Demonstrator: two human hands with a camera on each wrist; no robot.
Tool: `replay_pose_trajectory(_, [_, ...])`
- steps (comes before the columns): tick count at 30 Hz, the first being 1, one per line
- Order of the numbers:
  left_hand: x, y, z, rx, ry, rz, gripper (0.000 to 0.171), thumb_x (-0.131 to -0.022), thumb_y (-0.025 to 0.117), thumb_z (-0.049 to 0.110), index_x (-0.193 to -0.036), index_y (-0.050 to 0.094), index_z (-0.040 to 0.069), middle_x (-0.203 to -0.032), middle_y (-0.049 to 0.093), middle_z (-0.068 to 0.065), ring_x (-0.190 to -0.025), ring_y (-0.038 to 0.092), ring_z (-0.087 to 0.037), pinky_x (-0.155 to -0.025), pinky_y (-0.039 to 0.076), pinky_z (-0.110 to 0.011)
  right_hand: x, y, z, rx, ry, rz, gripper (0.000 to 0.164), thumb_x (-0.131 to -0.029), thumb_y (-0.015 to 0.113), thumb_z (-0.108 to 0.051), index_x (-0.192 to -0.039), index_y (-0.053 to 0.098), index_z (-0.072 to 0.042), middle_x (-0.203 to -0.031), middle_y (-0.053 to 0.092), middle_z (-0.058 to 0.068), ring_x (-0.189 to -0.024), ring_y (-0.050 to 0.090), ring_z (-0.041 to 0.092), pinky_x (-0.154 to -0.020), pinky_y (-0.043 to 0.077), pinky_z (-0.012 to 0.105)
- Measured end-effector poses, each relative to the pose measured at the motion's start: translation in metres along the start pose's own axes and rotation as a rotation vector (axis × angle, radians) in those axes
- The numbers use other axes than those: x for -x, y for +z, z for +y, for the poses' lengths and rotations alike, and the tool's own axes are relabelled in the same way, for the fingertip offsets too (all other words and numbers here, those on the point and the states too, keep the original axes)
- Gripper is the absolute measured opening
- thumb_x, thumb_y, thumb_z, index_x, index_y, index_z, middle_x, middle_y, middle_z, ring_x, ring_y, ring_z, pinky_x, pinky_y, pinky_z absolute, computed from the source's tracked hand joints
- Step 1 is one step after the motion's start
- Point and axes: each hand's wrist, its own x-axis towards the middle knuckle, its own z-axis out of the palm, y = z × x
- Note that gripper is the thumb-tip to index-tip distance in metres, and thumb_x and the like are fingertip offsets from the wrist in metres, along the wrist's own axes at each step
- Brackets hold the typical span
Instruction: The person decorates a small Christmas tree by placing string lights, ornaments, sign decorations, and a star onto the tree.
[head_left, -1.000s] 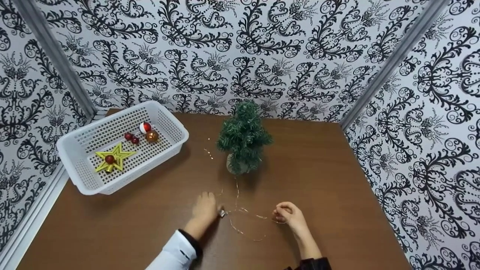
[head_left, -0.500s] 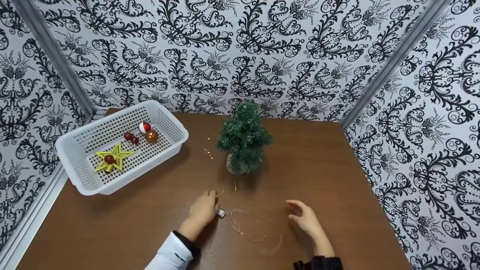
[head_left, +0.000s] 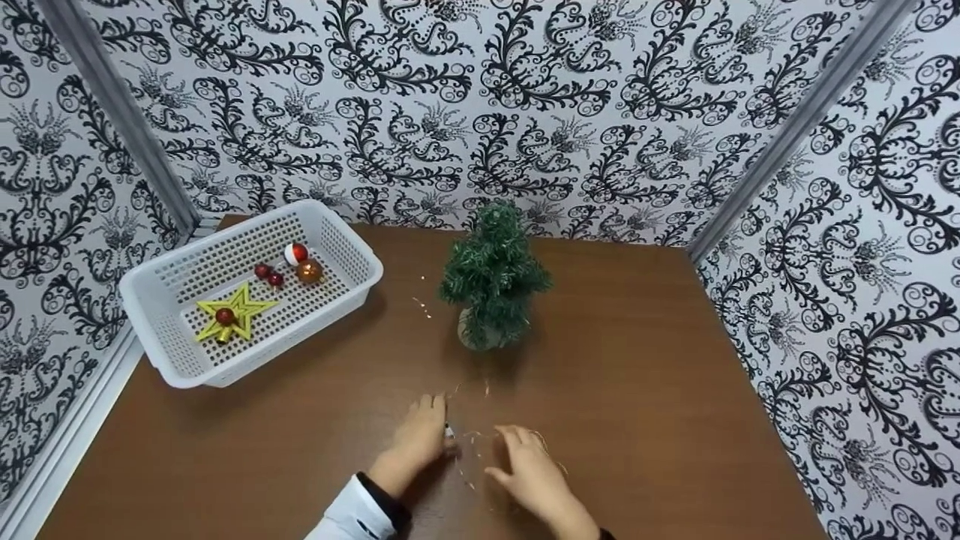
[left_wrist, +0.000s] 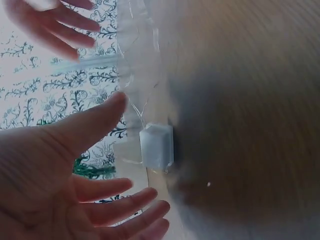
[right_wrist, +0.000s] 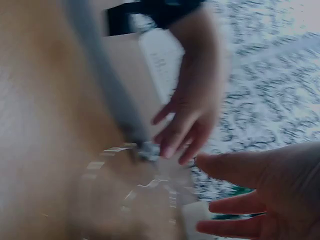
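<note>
A small white box with thin wire string lights lies on the table. In the left wrist view it sits between the thumb and fingers of my left hand, which are spread with a visible gap around it. My right hand is over the loose wire to the right, thumb and fingers apart, holding nothing that I can see. The right wrist view is blurred; there, the left fingertips are close to the box. Behind both hands a small green artificial Christmas tree stands upright on a pale base.
At the left stands a white perforated basket. It holds a yellow star, a red-and-white ball, an orange ball and small red balls. A string of tiny lights lies left of the tree. Patterned walls enclose the table.
My right hand was pinching the wire at the right; it let go, opened and moved left toward the left hand. The left hand stayed beside the box, shifting slightly. The wire loops shifted.
</note>
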Motion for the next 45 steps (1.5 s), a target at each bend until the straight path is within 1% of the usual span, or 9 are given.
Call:
replay_pose_trajectory(3, [0.0,0.005,-0.001,-0.017,0.026,-0.001,0.073,-0.061,0.079,0.027,-0.116,0.045,-0.006,-0.103,0.049,-0.02,-0.095,0.049,-0.037,-0.082,0.043,-0.045,-0.008,0.011,0.004,0.059,0.007,0.035,0.062,-0.072,0.071,-0.031,-0.121,0.049,-0.001,-0.117,0.051,0.014,-0.11,0.047,0.032,-0.095,0.037,0.045])
replay_pose_trajectory(9, [-0.002,0.011,-0.005,-0.018,0.066,0.051,0.038,-0.063,0.076,0.015,-0.092,0.055,0.003,-0.088,0.049,-0.011,-0.081,0.051,-0.03,-0.07,0.044,-0.041,-0.021,0.022,0.014,0.132,-0.006,-0.023,0.057,-0.069,0.072,-0.037,-0.112,0.056,-0.002,-0.106,0.054,0.012,-0.1,0.05,0.031,-0.082,0.043,0.045])
replay_pose_trajectory(17, [-0.005,0.012,-0.005,0.029,0.074,0.02,0.02,-0.069,0.068,0.006,-0.088,0.061,0.011,-0.085,0.05,-0.007,-0.078,0.052,-0.027,-0.067,0.044,-0.039,-0.028,0.028,0.02,0.167,-0.028,0.047,0.015,-0.073,0.071,-0.024,-0.082,0.064,-0.014,-0.081,0.057,0.001,-0.078,0.054,0.021,-0.067,0.046,0.035])
replay_pose_trajectory(23, [-0.009,0.005,-0.004,0.033,0.076,0.02,0.02,-0.075,0.065,0.01,-0.094,0.063,0.013,-0.09,0.055,-0.007,-0.079,0.056,-0.027,-0.066,0.047,-0.037,-0.036,0.012,0.021,0.042,-0.004,0.097,0.005,-0.078,0.066,-0.019,-0.078,0.066,-0.014,-0.077,0.061,-0.003,-0.071,0.06,0.015,-0.061,0.048,0.028])
replay_pose_trajectory(29, [-0.014,-0.002,-0.005,-0.063,0.047,0.217,0.012,-0.078,0.063,0.013,-0.09,0.064,0.012,-0.092,0.057,-0.008,-0.079,0.058,-0.026,-0.062,0.049,-0.038,-0.042,-0.009,0.021,-0.055,-0.032,0.148,0.007,-0.078,0.066,-0.018,-0.081,0.069,-0.012,-0.079,0.064,-0.002,-0.073,0.061,0.015,-0.063,0.049,0.028])
replay_pose_trajectory(32, [-0.016,-0.004,-0.003,-0.009,0.117,0.294,0.018,-0.081,0.062,0.015,-0.097,0.062,0.009,-0.097,0.058,-0.009,-0.087,0.057,-0.027,-0.072,0.049,-0.038,-0.043,-0.018,0.022,-0.123,-0.035,0.131,0.008,-0.079,0.065,-0.018,-0.082,0.069,-0.012,-0.081,0.065,-0.001,-0.073,0.06,0.013,-0.063,0.048,0.025])
replay_pose_trajectory(36, [-0.015,-0.007,0.008,0.177,0.303,0.186,0.04,-0.083,0.062,0.026,-0.115,0.054,0.003,-0.108,0.059,-0.01,-0.101,0.055,-0.026,-0.087,0.044,-0.038,-0.043,-0.029,0.023,-0.285,0.005,0.076,0.012,-0.081,0.063,-0.022,-0.084,0.069,-0.012,-0.078,0.065,-0.003,-0.068,0.058,0.008,-0.059,0.047,0.021])
replay_pose_trajectory(39, [-0.014,-0.005,0.016,0.228,0.37,0.077,0.046,-0.081,0.064,0.027,-0.118,0.051,0.001,-0.108,0.059,-0.01,-0.101,0.055,-0.024,-0.088,0.044,-0.036,-0.044,-0.037,0.022,-0.44,0.038,0.037,0.016,-0.081,0.062,-0.025,-0.085,0.069,-0.012,-0.075,0.065,-0.003,-0.065,0.058,0.006,-0.057,0.047,0.019])
replay_pose_trajectory(45, [-0.014,-0.004,0.017,0.221,0.398,0.153,0.015,-0.083,0.061,0.012,-0.096,0.062,0.006,-0.09,0.065,-0.005,-0.084,0.061,-0.018,-0.074,0.049,-0.03,-0.043,-0.044,0.024,-0.576,0.065,0.031,0.018,-0.082,0.062,-0.026,-0.087,0.069,-0.01,-0.073,0.066,0.004,-0.064,0.06,0.009,-0.058,0.049,0.021])
